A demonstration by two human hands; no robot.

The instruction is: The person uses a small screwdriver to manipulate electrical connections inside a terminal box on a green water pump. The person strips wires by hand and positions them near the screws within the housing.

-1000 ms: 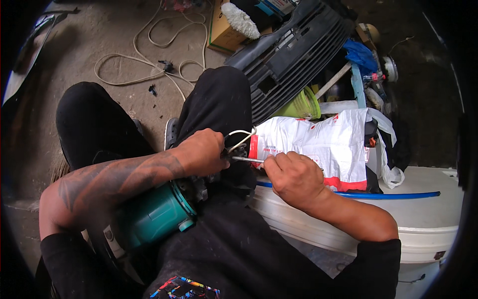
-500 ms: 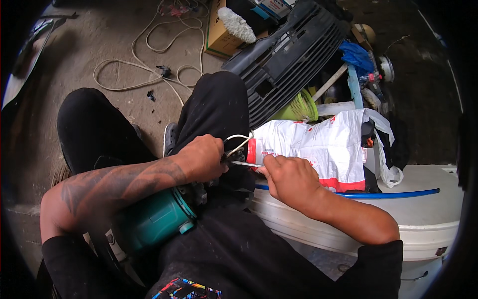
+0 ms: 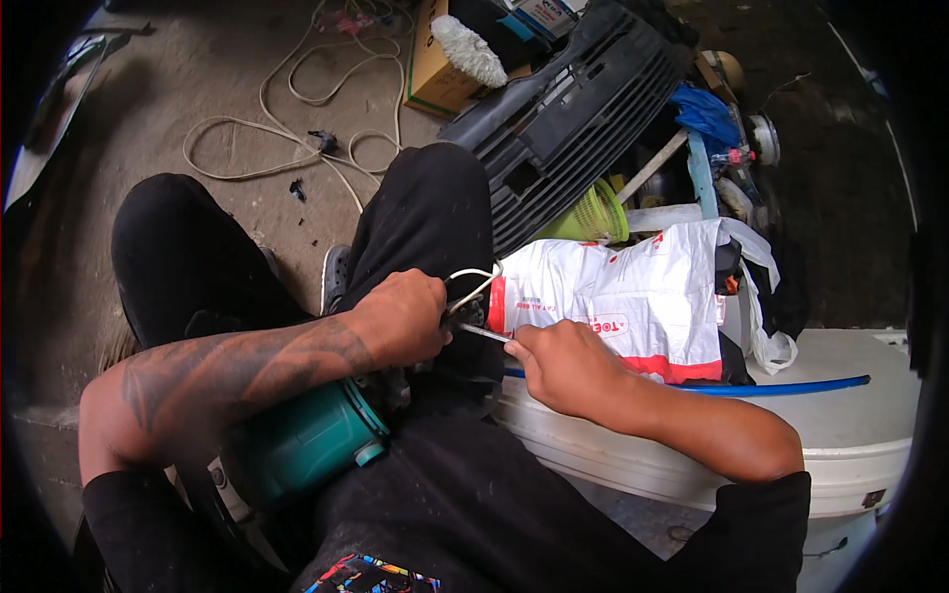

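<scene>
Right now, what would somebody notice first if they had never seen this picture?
Probably the two hands meeting in the middle: the left hand grips the dark end of a teal power tool lying in the lap, and the right hand pokes a thin metal tool into it. Behind them lies a white and red plastic bag.

- Power tool body (image 3: pixel 301 445): teal plastic, smooth, slight sheen.
- Thin rod (image 3: pixel 481 332) in right hand (image 3: pixel 563 366): bare metal, shiny.
- Bag (image 3: pixel 633 296): white plastic film, glossy, crinkled.
- Grille (image 3: pixel 563 109): black plastic, matt.
- Floor (image 3: pixel 198 89): concrete, rough, dusty.
- Trousers (image 3: pixel 435 494): black cloth, matt.
</scene>
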